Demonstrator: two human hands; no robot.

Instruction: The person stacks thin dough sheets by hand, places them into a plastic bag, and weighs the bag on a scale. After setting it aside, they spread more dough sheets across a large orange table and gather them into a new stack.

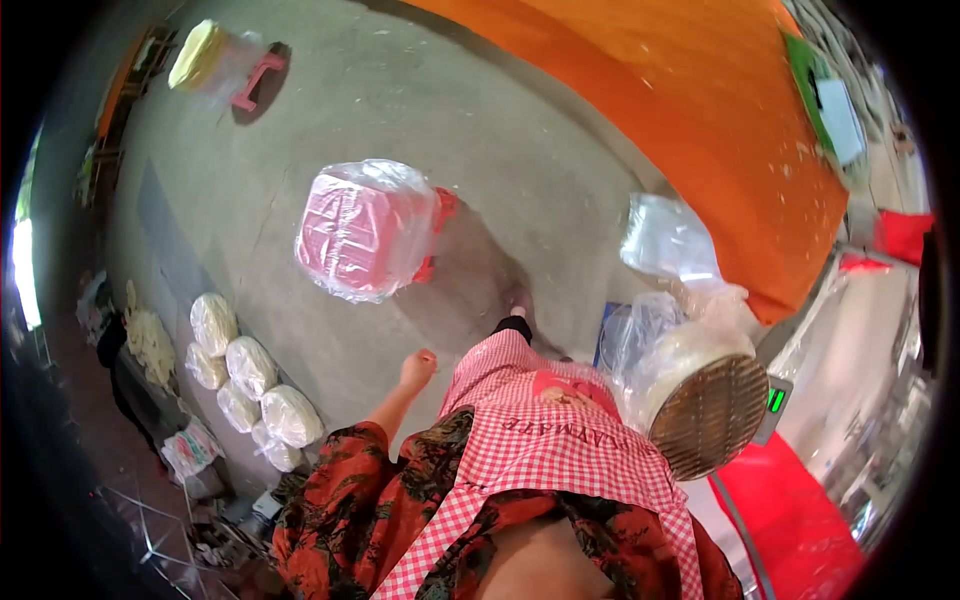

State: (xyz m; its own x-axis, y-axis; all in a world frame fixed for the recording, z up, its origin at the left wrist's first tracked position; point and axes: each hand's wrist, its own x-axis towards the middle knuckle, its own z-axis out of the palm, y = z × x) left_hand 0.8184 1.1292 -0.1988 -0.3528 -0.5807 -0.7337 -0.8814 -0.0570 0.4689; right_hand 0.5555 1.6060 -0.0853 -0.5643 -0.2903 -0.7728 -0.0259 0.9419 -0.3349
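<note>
My left hand [420, 369] hangs at my side above the concrete floor, its fingers curled in and nothing showing in them. Nearest to it is a red stool [350, 235] under a clear plastic bag, standing on the floor ahead. My right hand is out of sight. On my right side a round woven bamboo tray [708, 418] sits with clear plastic bags [655, 335] bunched behind it, beside a scale with a lit green display [776, 401]. I wear a red checked apron [560, 440].
Several wrapped white bundles [250, 368] lie on the floor at left. A pink stool [258, 82] with a yellowish bagged stack [198, 55] stands far left. An orange-covered table [690, 120] spans the upper right, with a clear plastic bag [668, 237] by its edge. Red sheeting [795, 520] lies at lower right.
</note>
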